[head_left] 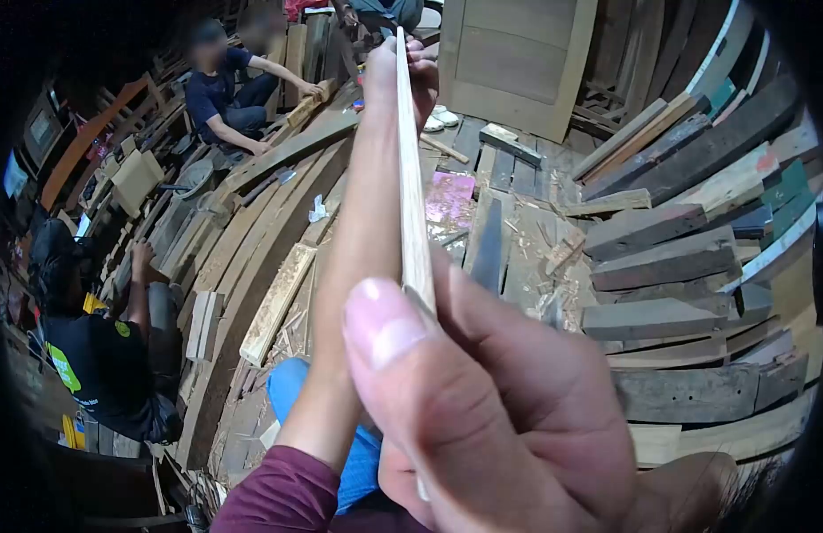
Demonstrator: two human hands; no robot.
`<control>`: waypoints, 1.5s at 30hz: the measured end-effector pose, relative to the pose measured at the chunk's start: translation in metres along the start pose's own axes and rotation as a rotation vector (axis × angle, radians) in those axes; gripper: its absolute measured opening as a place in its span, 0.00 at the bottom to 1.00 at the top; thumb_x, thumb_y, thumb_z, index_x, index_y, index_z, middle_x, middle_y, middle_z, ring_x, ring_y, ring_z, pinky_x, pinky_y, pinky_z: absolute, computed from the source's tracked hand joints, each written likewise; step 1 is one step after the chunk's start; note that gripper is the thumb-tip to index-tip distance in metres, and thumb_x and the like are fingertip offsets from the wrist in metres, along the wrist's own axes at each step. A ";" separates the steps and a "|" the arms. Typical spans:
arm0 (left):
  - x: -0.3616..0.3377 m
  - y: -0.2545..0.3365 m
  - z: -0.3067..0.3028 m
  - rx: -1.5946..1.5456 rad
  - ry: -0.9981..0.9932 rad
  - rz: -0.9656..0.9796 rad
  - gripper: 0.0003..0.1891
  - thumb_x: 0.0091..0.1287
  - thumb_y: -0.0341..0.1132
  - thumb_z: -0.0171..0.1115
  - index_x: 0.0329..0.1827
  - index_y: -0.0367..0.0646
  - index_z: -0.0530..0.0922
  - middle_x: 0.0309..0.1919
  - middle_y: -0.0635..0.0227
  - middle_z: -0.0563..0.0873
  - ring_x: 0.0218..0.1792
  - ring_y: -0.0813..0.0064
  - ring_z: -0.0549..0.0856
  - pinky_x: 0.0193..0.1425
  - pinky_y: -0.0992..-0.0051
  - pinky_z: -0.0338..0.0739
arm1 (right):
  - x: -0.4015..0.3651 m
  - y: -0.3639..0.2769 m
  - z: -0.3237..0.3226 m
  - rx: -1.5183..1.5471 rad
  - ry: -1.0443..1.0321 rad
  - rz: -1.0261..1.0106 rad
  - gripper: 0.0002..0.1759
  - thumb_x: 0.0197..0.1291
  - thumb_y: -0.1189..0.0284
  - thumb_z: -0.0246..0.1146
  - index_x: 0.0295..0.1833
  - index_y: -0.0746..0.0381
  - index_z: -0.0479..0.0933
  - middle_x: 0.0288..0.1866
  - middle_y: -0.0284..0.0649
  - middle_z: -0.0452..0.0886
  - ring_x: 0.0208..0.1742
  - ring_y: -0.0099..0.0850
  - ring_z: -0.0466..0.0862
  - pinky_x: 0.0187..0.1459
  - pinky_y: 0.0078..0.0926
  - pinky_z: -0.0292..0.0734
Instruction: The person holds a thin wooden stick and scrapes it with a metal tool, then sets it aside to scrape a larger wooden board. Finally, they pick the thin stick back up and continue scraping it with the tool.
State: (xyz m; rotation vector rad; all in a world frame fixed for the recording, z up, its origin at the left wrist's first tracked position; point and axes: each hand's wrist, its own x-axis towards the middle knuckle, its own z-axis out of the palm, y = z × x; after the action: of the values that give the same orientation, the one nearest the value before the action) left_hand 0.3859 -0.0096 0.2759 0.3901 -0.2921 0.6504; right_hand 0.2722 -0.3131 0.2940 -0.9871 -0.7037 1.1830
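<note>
A long, thin strip of pale wood (411, 178) runs away from my face, seen nearly end-on along its edge. Close to the camera, my right hand (509, 417) pinches the near part between thumb and fingers. My left arm stretches forward in a maroon sleeve (282, 493), and my left hand (382, 80) is wrapped round the strip near its far end. Some of the left fingers are hidden behind the wood. Below the strip, a dark tapered blade (488, 249) and a pink sheet (449, 197) lie on the floor among shavings.
Stacked timbers (664, 262) line the right side. Long curved beams (274, 258) run along the left. One person (229, 93) sits at the upper left handling a wood block; another in a black shirt (100, 355) sits at far left. A panelled door (509, 53) stands behind.
</note>
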 end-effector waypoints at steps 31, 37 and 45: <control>0.050 0.040 -0.002 -0.195 -0.320 -0.227 0.11 0.68 0.30 0.55 0.25 0.41 0.70 0.16 0.73 0.73 0.18 0.82 0.72 0.21 0.83 0.72 | -0.010 -0.014 -0.002 -0.248 -0.192 -0.048 0.18 0.71 0.64 0.54 0.53 0.69 0.75 0.34 0.38 0.79 0.31 0.21 0.78 0.34 0.21 0.72; 0.049 0.033 -0.005 -0.209 -0.328 -0.229 0.11 0.68 0.29 0.55 0.24 0.42 0.70 0.16 0.73 0.73 0.18 0.82 0.72 0.22 0.83 0.73 | -0.009 -0.022 -0.001 -0.335 -0.248 -0.066 0.19 0.71 0.64 0.54 0.55 0.69 0.74 0.36 0.40 0.80 0.32 0.22 0.79 0.36 0.21 0.74; 0.055 0.032 0.038 0.843 -0.232 0.037 0.11 0.72 0.36 0.53 0.50 0.38 0.76 0.38 0.58 0.84 0.37 0.68 0.84 0.39 0.68 0.82 | 0.028 -0.015 -0.044 -0.606 -0.297 -0.058 0.19 0.71 0.64 0.54 0.56 0.69 0.74 0.39 0.42 0.81 0.34 0.23 0.80 0.39 0.22 0.76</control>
State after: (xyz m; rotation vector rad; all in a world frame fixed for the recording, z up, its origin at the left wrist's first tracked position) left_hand 0.4022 0.0257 0.3389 1.2755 -0.2337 0.7469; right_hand 0.3243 -0.2980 0.2873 -1.2864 -1.3704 1.0956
